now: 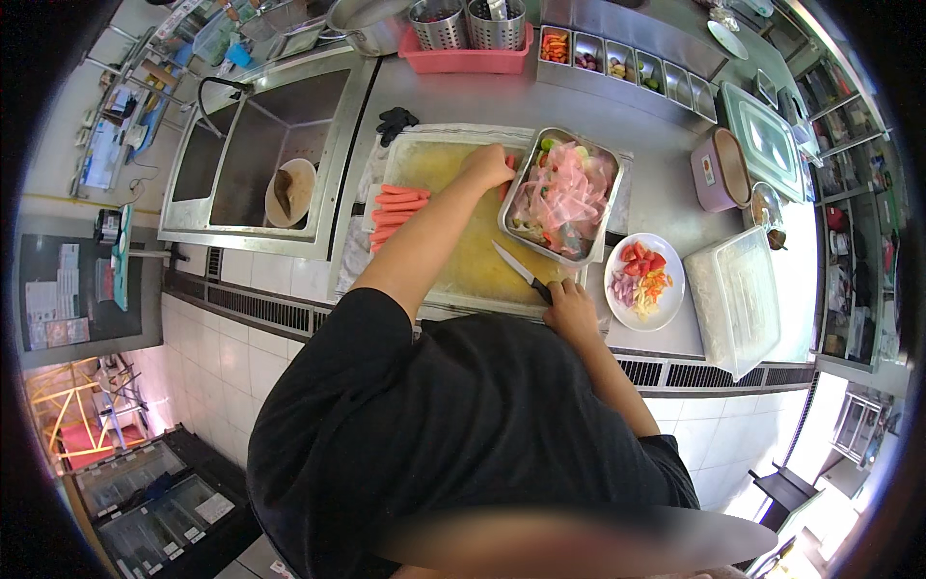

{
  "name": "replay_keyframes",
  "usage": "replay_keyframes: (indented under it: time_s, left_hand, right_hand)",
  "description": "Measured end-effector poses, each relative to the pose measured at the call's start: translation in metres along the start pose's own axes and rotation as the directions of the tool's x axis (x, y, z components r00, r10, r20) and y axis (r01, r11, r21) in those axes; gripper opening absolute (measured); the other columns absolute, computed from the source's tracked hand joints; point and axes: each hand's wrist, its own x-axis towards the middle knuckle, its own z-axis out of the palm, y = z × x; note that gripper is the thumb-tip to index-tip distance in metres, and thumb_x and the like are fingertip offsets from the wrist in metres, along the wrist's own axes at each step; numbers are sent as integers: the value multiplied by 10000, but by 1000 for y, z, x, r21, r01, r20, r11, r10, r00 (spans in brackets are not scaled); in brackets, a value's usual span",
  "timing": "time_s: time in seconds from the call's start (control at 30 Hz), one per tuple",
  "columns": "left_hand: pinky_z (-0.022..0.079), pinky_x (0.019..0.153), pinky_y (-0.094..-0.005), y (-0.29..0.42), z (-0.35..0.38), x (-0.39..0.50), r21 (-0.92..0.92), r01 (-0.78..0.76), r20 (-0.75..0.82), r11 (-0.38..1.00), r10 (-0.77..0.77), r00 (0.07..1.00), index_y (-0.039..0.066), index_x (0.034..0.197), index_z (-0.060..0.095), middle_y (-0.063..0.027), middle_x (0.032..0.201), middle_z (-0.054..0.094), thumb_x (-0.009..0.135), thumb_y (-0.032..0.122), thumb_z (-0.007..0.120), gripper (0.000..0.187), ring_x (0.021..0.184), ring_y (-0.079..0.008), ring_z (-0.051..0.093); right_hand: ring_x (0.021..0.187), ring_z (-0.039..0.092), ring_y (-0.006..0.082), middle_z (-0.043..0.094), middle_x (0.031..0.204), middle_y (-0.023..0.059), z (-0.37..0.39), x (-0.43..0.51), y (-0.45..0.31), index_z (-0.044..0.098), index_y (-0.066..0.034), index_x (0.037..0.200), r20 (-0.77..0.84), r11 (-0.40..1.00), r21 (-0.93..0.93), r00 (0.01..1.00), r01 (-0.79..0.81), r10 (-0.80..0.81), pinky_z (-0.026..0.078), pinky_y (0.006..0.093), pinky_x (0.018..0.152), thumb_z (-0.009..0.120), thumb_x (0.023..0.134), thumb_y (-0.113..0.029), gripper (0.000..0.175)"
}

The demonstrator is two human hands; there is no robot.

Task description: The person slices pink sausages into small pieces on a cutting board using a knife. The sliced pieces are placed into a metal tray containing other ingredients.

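Note:
My left hand (pixel 490 166) reaches over a yellowed cutting board (pixel 463 268), its fingertips closed at a red sausage (pixel 504 189) beside a steel tray (pixel 553 255). The tray holds crumpled pink translucent wrappers (pixel 568 181) and vegetable scraps. Near the board's front right corner, my right hand (pixel 573 307) has its fingers on the black handle of a kitchen knife (pixel 515 262); the blade lies over the board, pointing away to the left. Several pink-red sausages (pixel 398 206) are stacked at the board's left edge, partly behind my left arm. Cut tomato, shallot, garlic and chili sit on a white plate (pixel 670 315).
At left is a steel sink (pixel 246 170) holding a white bowl (pixel 307 181). A black glove (pixel 396 124) lies behind the board. A pink basket (pixel 463 64) and steel ingredient bins (pixel 615 78) stand at the back. Plastic containers, one clear (pixel 734 300), are on the right.

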Motion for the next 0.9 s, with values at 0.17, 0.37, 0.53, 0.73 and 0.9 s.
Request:
replay_keyframes:
  time_s: [0.17, 0.37, 0.53, 0.73, 0.9]
  left_hand:
    - [503, 646, -427, -10, -13, -28, 152, -34, -71, 988, 45, 996, 64, 879, 641, -162, 711, 658, 816, 289, 679, 237, 701, -305, 666]
    - [498, 675, -306, -21, -55, -107, -657, -278, -230, 700, 165, 959, 45, 1077, 601, -50, 877, 646, 989, 164, 552, 156, 777, -132, 622]
    - [474, 714, -259, -5, -90, -181, -839, -254, -174, 481, 205, 963, 38, 1192, 604, -32, 941, 626, 1026, 175, 536, 225, 803, -118, 591]
    - [457, 773, -250, 19, -110, -224, -636, -512, -389, 577, 333, 859, 27, 1220, 614, -6, 905, 605, 1001, 145, 568, 253, 767, -92, 545]
    - [459, 862, -296, 27, -121, -242, -503, -564, -448, 655, 360, 818, 23, 1122, 653, 1, 852, 589, 966, 183, 622, 226, 727, -88, 509]
  right_hand:
    - [855, 646, 371, 602, 1013, 184, -5, -7, 2, 562, -37, 1103, 70, 979, 162, 991, -125, 115, 535, 447, 780, 687, 709, -104, 419]
    - [779, 637, 291, 623, 872, 166, -32, -19, 10, 513, -3, 1073, 169, 736, 648, 979, -196, 112, 495, 374, 716, 663, 790, -96, 333]
    - [781, 586, 157, 604, 825, 96, -68, -10, -10, 524, 5, 1115, 7, 579, 811, 990, -88, 140, 470, 304, 721, 597, 873, -34, 255]
    - [864, 659, 266, 671, 978, 164, -119, -3, -45, 619, -3, 1192, -231, 818, 559, 973, 136, -4, 506, 351, 781, 684, 883, -98, 330]
    - [846, 676, 308, 675, 964, 167, -141, -12, -62, 655, 4, 1096, -324, 866, 455, 944, 208, -56, 522, 363, 762, 735, 833, -89, 289]
